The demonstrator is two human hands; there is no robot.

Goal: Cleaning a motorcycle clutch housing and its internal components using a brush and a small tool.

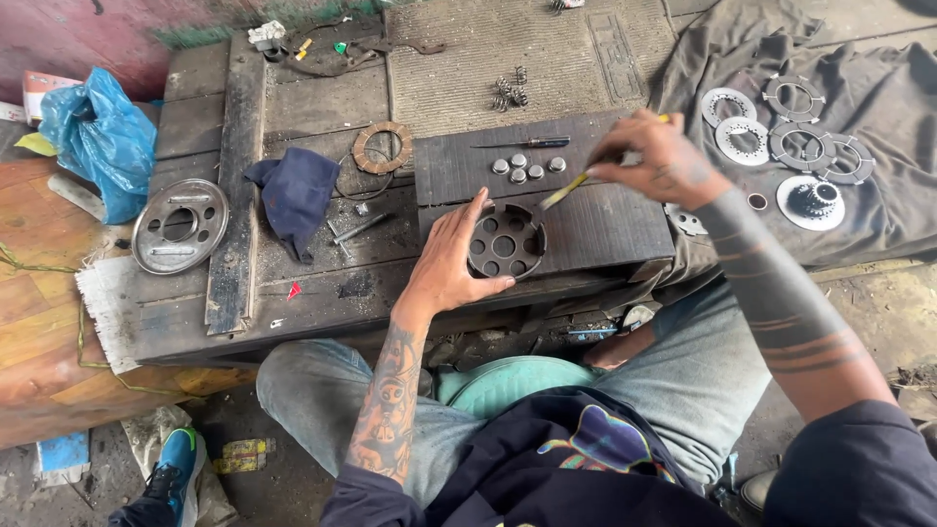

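Note:
My left hand grips the left rim of a round black metal housing with several holes, which sits on a dark wooden board. My right hand holds a thin yellow-handled brush whose tip reaches down to the housing's upper right rim. Just behind the housing lie several small round metal pieces and a dark screwdriver.
A dark blue rag, a brown friction ring and a round silver cover lie on the left planks. Springs sit farther back. Several metal plates and a toothed hub rest on a grey cloth at right. A blue bag is far left.

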